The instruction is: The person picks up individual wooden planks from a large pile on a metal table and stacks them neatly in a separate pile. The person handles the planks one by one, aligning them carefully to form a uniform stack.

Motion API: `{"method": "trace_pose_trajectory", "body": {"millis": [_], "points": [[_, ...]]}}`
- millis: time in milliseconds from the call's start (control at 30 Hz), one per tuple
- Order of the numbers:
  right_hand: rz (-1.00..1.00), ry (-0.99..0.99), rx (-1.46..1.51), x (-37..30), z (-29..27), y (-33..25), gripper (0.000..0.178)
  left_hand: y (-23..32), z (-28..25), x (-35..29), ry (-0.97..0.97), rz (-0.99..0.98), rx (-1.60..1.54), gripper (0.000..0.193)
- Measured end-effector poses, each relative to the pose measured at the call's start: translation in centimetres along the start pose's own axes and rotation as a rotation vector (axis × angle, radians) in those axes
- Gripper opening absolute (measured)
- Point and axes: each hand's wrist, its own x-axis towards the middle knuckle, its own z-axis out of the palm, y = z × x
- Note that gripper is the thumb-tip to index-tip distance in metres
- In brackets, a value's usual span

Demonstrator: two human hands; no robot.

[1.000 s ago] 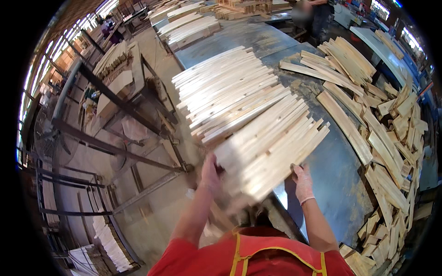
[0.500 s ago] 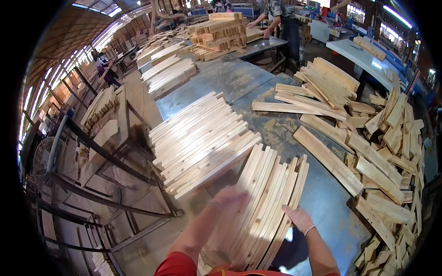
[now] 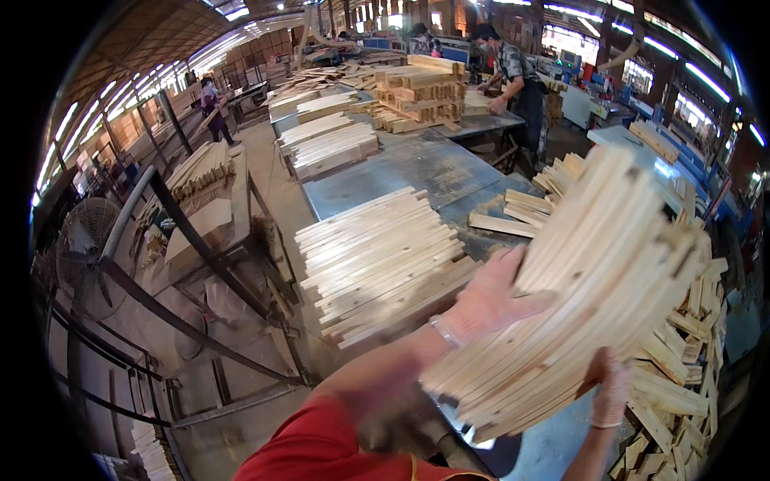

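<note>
One slat bundle (image 3: pixel 573 289), clamped between left hand (image 3: pixel 488 305) and right hand (image 3: pixel 613 391): I log it swung toward right edge of bench (image 3: pixel 365 176), so mid-carry.

Ceiling lights (image 3: pixel 708 83) bright, rim black, edges fisheye-bent. Sheen on metal tabletop (image 3: pixel 385 173); motion blur on the boards (image 3: pixel 573 293) I'm holding.

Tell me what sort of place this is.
Probably a woodworking workshop or factory, judging by the held bundle of wooden slats, the metal-topped table bearing a row of similar slats, and the heap of loose wood pieces at right.
</note>
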Motion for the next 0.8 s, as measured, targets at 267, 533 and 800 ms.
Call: {"method": "trace_pose_trajectory", "body": {"millis": [267, 533, 800], "points": [[-0.214, 0.185, -0.331, -4.0, -2.5, -0.1, 0.055, -5.0, -1.3, -0.8, 0.018, 0.444, -0.028, 0.106], [0.464, -0.202, -0.495, -20.1, 2.2, 16.9, 0.064, -28.3, 1.6, -13.0, -0.505, 0.147, 0.463, 0.078], [0.256, -0.391, -1.129, -15.8, 11.4, 21.6, 0.072, -33.2, -2.6, -12.6, -0.560, 0.458, 1.184, 0.042]]}}
